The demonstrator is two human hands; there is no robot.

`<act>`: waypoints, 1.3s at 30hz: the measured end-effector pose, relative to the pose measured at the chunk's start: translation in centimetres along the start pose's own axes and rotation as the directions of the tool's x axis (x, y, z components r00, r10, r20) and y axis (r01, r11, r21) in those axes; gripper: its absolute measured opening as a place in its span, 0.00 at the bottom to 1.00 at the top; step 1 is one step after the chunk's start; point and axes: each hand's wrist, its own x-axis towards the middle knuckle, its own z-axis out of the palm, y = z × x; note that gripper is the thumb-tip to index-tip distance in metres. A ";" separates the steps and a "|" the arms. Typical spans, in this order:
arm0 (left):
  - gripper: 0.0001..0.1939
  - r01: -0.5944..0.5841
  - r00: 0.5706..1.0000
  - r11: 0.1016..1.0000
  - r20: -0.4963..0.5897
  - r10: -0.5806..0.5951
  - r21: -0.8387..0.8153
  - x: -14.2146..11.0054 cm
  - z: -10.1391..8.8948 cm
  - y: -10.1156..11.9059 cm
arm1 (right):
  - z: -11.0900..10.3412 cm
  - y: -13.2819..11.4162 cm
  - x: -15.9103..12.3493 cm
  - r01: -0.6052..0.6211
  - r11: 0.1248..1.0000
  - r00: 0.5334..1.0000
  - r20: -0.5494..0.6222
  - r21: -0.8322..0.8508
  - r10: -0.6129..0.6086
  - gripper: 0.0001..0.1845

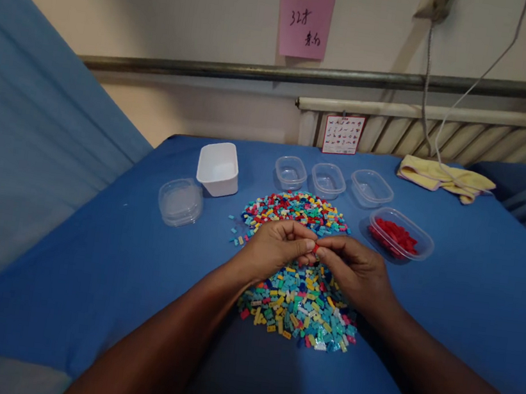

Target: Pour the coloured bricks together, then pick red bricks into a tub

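My left hand and my right hand meet above a spread of small coloured toy bricks. Between their fingertips is a small red brick, pinched from both sides; the fingers hide most of it. The loose bricks lie in two heaps, one beyond my hands and one nearer to me, in blue, yellow, red, green and white. To the right of my right hand, a clear oval tub holds a pile of red bricks.
Three clear tubs line the back of the blue-covered table. At left stand a white bin and stacked clear lids. A yellow cloth lies back right, by a cord. A picture card hangs at the radiator.
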 end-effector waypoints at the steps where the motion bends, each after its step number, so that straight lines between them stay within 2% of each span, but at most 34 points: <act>1: 0.16 -0.010 1.000 1.000 -0.004 0.010 -0.011 0.0 0.0 0.0 | 0.0 0.1 0.1 -0.002 1.000 1.000 0.006 0.004 0.002 0.07; 6: 0.21 -0.052 0.997 0.996 -0.061 0.048 -0.076 0.1 0.5 -0.4 | 0.0 -0.3 0.6 0.109 0.994 0.991 0.077 -0.032 -0.106 0.12; 10: 0.22 -0.051 0.997 0.999 -0.055 0.051 0.005 0.0 0.1 0.0 | -0.5 -0.9 0.7 0.193 0.978 0.981 0.041 -0.083 -0.190 0.07; 12: 0.20 -0.101 0.982 0.988 -0.147 0.118 0.120 0.1 -1.1 0.7 | -0.8 -1.0 0.7 0.150 0.985 0.988 -0.018 -0.087 -0.152 0.04; 13: 0.19 -0.131 0.959 0.972 -0.223 0.175 0.197 0.1 -2.0 1.0 | -1.0 -1.1 0.7 0.100 0.993 0.994 -0.048 -0.065 -0.103 0.04; 15: 0.16 -0.161 0.883 0.918 -0.362 0.298 0.364 0.3 -3.9 1.7 | -1.2 -1.1 0.7 -0.041 0.998 0.995 -0.088 0.042 0.044 0.06; 16: 0.14 -0.152 0.859 0.883 -0.382 0.340 0.444 0.3 -4.8 1.9 | -1.2 -1.1 0.9 -0.116 0.985 0.988 -0.089 0.125 0.127 0.08; 17: 0.12 -0.139 0.851 0.845 -0.374 0.369 0.517 0.3 -5.5 2.0 | -1.2 -1.1 1.0 -0.187 0.958 0.975 -0.077 0.216 0.208 0.11; 19: 0.09 -0.141 0.866 0.727 -0.272 0.420 0.672 0.3 -6.3 1.7 | -1.0 -1.1 1.3 -0.316 0.865 0.936 -0.021 0.389 0.351 0.16; 22: 0.10 -0.250 0.888 0.459 0.013 0.459 0.852 0.4 -5.7 0.5 | -0.7 -0.9 1.7 -0.469 0.703 0.862 0.104 0.535 0.496 0.23; 25: 0.14 -0.350 0.880 0.218 0.240 0.410 0.911 0.5 -4.4 -0.6 | -0.5 -0.9 1.7 -0.533 0.624 0.821 0.172 0.571 0.544 0.25; 28: 0.14 -0.362 0.881 0.069 0.317 0.351 0.929 0.8 -3.7 -0.7 | -0.4 -1.3 1.7 -0.542 0.625 0.819 0.188 0.562 0.542 0.24; 31: 0.13 -0.361 0.889 0.023 0.336 0.310 0.932 0.8 -3.4 -0.1 | -0.3 -1.7 1.8 -0.556 0.651 0.820 0.212 0.517 0.532 0.22; 39: 0.08 -0.317 0.931 0.048 0.302 0.204 0.947 -0.1 -2.7 1.3 | -0.2 -1.4 1.7 -0.556 0.700 0.828 0.220 0.448 0.516 0.17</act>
